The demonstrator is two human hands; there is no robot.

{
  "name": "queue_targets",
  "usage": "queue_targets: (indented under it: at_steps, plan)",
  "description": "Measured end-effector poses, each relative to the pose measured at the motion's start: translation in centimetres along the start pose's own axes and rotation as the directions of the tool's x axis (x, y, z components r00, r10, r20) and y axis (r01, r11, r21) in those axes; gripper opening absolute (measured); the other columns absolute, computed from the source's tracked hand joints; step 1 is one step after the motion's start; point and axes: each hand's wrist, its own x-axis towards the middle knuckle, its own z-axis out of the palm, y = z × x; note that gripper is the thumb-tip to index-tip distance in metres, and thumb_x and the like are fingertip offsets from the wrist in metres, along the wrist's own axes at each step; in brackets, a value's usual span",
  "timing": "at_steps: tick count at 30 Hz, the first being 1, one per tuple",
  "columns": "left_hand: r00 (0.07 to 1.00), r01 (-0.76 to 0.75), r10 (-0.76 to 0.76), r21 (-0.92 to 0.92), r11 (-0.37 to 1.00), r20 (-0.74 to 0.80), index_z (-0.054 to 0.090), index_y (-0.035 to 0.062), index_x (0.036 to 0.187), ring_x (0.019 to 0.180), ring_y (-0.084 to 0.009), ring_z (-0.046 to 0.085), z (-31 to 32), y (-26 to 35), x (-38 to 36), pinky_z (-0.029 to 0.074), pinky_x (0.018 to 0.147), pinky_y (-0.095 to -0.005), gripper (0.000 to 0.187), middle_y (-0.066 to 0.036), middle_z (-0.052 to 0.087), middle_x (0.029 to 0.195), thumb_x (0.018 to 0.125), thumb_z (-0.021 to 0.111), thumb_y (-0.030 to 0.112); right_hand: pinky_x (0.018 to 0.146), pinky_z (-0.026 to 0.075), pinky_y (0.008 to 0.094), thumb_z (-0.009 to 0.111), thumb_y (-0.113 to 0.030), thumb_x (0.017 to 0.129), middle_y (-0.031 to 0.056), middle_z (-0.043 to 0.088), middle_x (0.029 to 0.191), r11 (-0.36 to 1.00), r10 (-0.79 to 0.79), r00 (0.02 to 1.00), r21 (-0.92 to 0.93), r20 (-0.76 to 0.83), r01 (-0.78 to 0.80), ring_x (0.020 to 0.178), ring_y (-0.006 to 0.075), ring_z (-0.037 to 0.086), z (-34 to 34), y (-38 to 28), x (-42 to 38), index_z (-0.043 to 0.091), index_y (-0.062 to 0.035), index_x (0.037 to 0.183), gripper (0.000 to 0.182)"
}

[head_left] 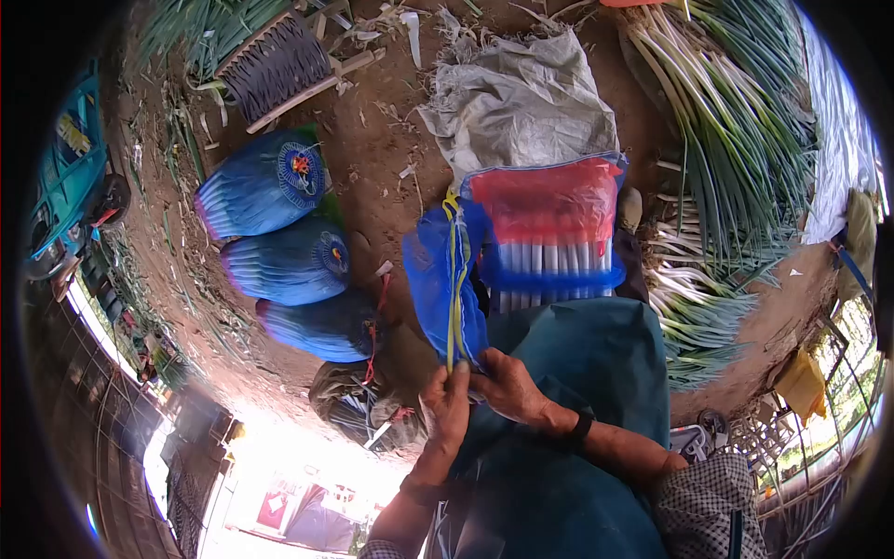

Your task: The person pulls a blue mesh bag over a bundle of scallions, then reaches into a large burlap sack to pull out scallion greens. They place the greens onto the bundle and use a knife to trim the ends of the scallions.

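Observation:
My left hand [445,410] pinches the lower end of a yellow-edged flap of blue mesh [430,265]. Close beside it, my right hand [512,389] has its fingers closed on the same corner, near my lap. The flap appears to belong to a red and blue mesh bag [549,200] lying in front of my knees. White stalks [549,261] in a row show at that bag. A dark green apron [577,373] covers my legs.
Three filled blue mesh bags [265,182] lie on the dirt to the left. Green onions [726,140] are heaped on the right. Ahead lies a crumpled pale sack [521,93]. A low stool with a woven seat [275,70] stands at the upper left.

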Motion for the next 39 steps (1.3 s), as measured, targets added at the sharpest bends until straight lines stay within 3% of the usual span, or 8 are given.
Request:
queue_targets:
  at_steps: [6,8,11,16,24,31,35,39]
  plan:
    - [0.957,-0.140,0.142,0.026,0.990,-0.253,0.069,-0.0023,0.100,0.071,-0.0102,0.058,-1.6,0.0,0.6,0.046,0.064,-0.0293,0.019,-0.006,0.063,0.075,0.100,0.059,0.014,0.073,0.055,0.0476,0.067,-0.015,0.086,0.0259,0.067,0.092,0.783,0.151,0.971,-0.577,-0.184,-0.231,0.088,0.0430,0.067,-1.5,3.0,3.0,0.050,0.0065,0.118,0.042]
    - [0.962,-0.161,0.188,0.145,0.976,-0.197,0.065,-0.0025,0.093,0.070,-0.0178,0.060,-2.8,1.3,-0.4,0.046,0.065,-0.0335,0.009,-0.012,0.062,0.076,0.096,0.061,0.005,0.084,0.052,0.0479,0.073,-0.010,0.079,0.0247,0.065,0.107,0.604,-0.620,0.773,-0.709,-0.133,0.363,0.096,0.0422,0.065,-3.3,2.6,4.3,0.045,0.0045,0.128,0.058]
    - [0.858,-0.480,0.513,0.343,0.807,-0.008,0.061,-0.0015,0.088,0.070,-0.0301,0.059,-4.6,0.7,-0.8,0.046,0.065,-0.0387,0.005,-0.015,0.059,0.077,0.090,0.064,-0.001,0.098,0.045,0.0481,0.077,-0.008,0.072,0.0204,0.063,0.110,0.228,-0.755,0.640,-0.855,0.147,0.466,0.097,0.0399,0.063,-3.3,-6.6,6.6,0.048,0.0005,0.129,0.065]
    - [0.743,-0.656,0.662,0.305,0.691,0.098,0.065,0.0012,0.096,0.069,-0.0340,0.058,-8.3,1.0,-1.4,0.046,0.066,-0.0448,0.019,-0.014,0.058,0.074,0.078,0.071,0.002,0.090,0.049,0.0480,0.069,-0.004,0.074,0.0137,0.067,0.090,-0.217,-0.490,0.690,-0.841,0.532,0.495,0.087,0.0342,0.066,-2.6,-9.7,17.7,0.059,-0.0024,0.105,0.033]
    - [0.651,-0.366,0.759,0.878,0.310,0.003,0.066,0.0078,0.117,0.086,-0.0356,0.060,-23.3,6.9,17.2,0.046,0.077,-0.0481,0.029,-0.016,0.065,0.086,0.089,0.067,0.013,0.075,0.055,0.0417,0.056,-0.021,0.092,0.0171,0.070,0.085,0.026,-0.708,0.692,-0.973,0.145,0.230,0.079,0.0350,0.069,-5.9,-29.7,21.0,0.068,-0.0083,0.102,0.020]
    - [0.382,-0.450,0.855,0.738,0.503,-0.350,0.069,0.0109,0.107,0.077,-0.0337,0.069,-20.4,20.0,18.4,0.053,0.070,-0.0445,0.023,-0.015,0.070,0.086,0.086,0.070,0.021,0.083,0.053,0.0422,0.060,-0.013,0.086,0.0186,0.071,0.093,-0.367,-0.919,0.097,-0.918,0.383,0.149,0.086,0.0378,0.068,-12.5,-39.3,14.0,0.066,-0.0119,0.121,0.035]
    - [0.709,-0.303,0.701,0.867,0.395,-0.072,0.066,0.0107,0.108,0.087,-0.0412,0.068,-14.1,12.9,29.2,0.053,0.076,-0.0500,0.021,-0.021,0.070,0.091,0.087,0.061,0.011,0.077,0.050,0.0522,0.051,-0.003,0.083,0.0276,0.065,0.094,-0.387,-0.760,0.617,-0.904,0.204,-0.178,0.092,0.0443,0.065,-30.8,-36.2,21.8,0.060,0.0005,0.100,0.020]
    - [0.802,-0.424,0.596,0.669,0.610,-0.035,0.065,0.0149,0.116,0.095,-0.0470,0.064,-7.9,16.1,29.0,0.052,0.080,-0.0523,0.029,-0.026,0.068,0.094,0.088,0.060,0.011,0.073,0.049,0.0525,0.052,-0.009,0.084,0.0301,0.066,0.092,-0.114,-0.841,0.541,-0.973,-0.012,-0.199,0.086,0.0442,0.066,-36.7,-31.1,19.2,0.061,0.0002,0.101,0.021]
